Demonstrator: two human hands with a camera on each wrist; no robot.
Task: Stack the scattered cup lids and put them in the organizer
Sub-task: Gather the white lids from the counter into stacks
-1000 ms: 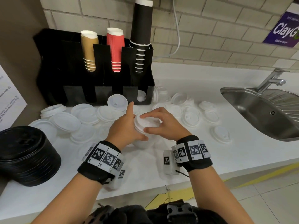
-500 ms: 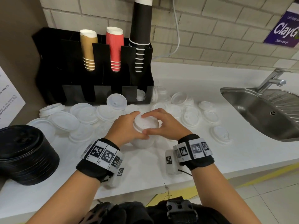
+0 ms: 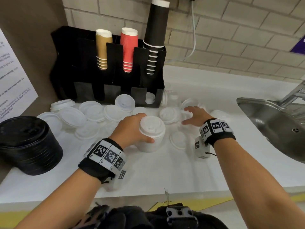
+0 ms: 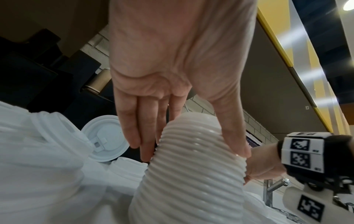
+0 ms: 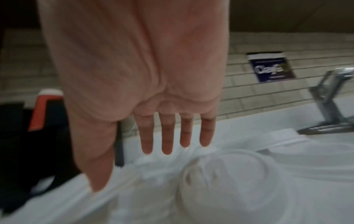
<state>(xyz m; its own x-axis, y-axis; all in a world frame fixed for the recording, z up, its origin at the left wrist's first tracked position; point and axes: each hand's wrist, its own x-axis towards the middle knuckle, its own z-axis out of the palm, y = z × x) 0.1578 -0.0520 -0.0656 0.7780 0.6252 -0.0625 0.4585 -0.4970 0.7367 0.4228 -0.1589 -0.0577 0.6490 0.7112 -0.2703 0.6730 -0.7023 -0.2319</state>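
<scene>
A tall stack of white cup lids [image 3: 152, 129] stands on the white counter [image 3: 165, 171]. My left hand [image 3: 142, 128] grips it, thumb on the near side and fingers on the far side. The left wrist view shows the ribbed stack [image 4: 191, 181] between thumb and fingers [image 4: 141, 136]. My right hand [image 3: 186, 116] hovers with fingers spread, holding nothing, over loose white lids [image 3: 170, 114] to the stack's right. A domed lid [image 5: 229, 189] lies just below that right hand [image 5: 132, 168]. More lids [image 3: 92, 113] lie scattered in front of the black organizer [image 3: 85, 76].
The organizer holds tan, red and black paper cups [image 3: 128, 52] in its upper slots. A stack of black lids [image 3: 28, 144] sits at the left. A steel sink [image 3: 272, 123] with a faucet [image 3: 293, 93] is at the right. The counter's front edge runs below my wrists.
My right hand has let go of the stack's top and moved right, opening over the loose lids. My left hand still holds the stack.
</scene>
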